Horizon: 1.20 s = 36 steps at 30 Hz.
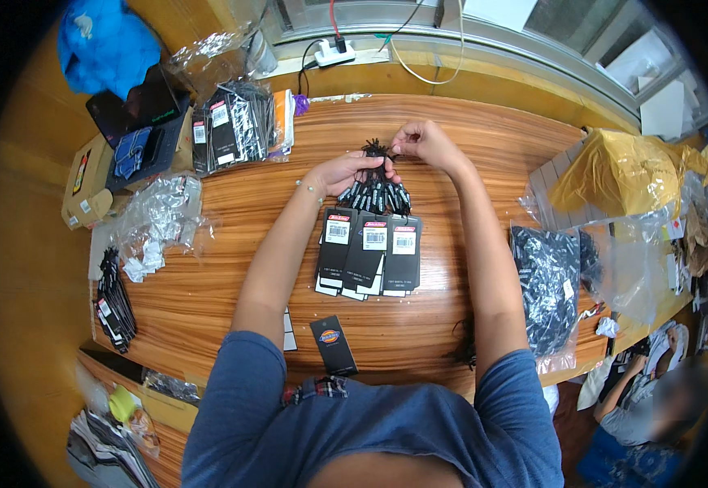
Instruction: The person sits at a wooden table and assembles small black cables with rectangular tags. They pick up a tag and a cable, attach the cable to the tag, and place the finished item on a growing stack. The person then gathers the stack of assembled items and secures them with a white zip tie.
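Note:
My left hand (pixel 352 173) is closed round a bunch of black hang-tag strings (pixel 374 195), gathered near the middle of the table. Below the strings, several black hang tags (pixel 368 252) with white stickers lie fanned in overlapping stacks. At the top of the bunch, the fingers of my right hand (pixel 427 145) are pinched together by the string ends; whether a single string is between them is too small to make out. A single black tag (pixel 334 346) lies apart, close to my body, beside a partly covered white sheet (pixel 290 332).
Tag bundles (pixel 236 126) stand at the back left, near a laptop (pixel 147 114). Another bundle (pixel 113 305) lies at the left edge. A clear bag of black strings (pixel 545 285) sits right of my arm, before a yellow package (pixel 622 175). A person (pixel 655 398) sits at lower right.

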Tool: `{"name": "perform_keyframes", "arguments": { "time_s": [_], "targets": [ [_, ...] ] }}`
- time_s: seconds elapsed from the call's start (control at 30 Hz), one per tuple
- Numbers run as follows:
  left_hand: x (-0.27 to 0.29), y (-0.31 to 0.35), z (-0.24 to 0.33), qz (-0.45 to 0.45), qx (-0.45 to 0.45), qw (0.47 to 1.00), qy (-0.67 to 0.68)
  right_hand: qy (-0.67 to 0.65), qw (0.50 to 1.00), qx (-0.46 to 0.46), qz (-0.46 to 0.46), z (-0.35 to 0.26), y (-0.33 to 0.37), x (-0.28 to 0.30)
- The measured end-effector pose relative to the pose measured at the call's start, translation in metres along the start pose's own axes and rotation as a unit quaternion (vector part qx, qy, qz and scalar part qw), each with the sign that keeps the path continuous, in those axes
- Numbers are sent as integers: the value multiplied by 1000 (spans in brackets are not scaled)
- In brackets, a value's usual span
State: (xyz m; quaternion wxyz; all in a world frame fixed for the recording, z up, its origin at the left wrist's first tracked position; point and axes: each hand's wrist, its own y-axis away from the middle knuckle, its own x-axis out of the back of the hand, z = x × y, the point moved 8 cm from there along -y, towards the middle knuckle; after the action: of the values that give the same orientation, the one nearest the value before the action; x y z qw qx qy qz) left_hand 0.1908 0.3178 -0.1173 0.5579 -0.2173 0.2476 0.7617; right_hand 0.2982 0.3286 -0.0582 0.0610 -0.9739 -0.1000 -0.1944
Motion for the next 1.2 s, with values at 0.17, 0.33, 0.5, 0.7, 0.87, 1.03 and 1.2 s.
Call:
{"name": "perform_keyframes", "arguments": {
  "time_s": [0.17, 0.33, 0.5, 0.7, 0.87, 1.03, 1.2],
  "targets": [
    [5, 3, 1, 19, -7, 1000, 1, 63, 997, 26, 38, -14, -4, 9],
    [-2, 3, 5, 31, -10, 999, 21, 40, 998, 35, 43, 1, -4, 8],
    [0, 2, 5, 24, -37, 998, 35, 91, 983, 19, 156, 9, 20, 8],
    [-2, 2, 5, 43, -28, 998, 21, -31, 959, 26, 280, 24, 47, 18],
    [-12, 9, 18, 86, -45, 985, -141, -21, 961, 27, 273, 30, 45, 18],
    [-11, 14, 31, 150, -24, 939, -310, -15, 960, 31, 279, 34, 42, 17],
    [-35, 14, 29, 113, -38, 984, -134, 27, 956, 17, 291, 28, 46, 19]
  ]
}}
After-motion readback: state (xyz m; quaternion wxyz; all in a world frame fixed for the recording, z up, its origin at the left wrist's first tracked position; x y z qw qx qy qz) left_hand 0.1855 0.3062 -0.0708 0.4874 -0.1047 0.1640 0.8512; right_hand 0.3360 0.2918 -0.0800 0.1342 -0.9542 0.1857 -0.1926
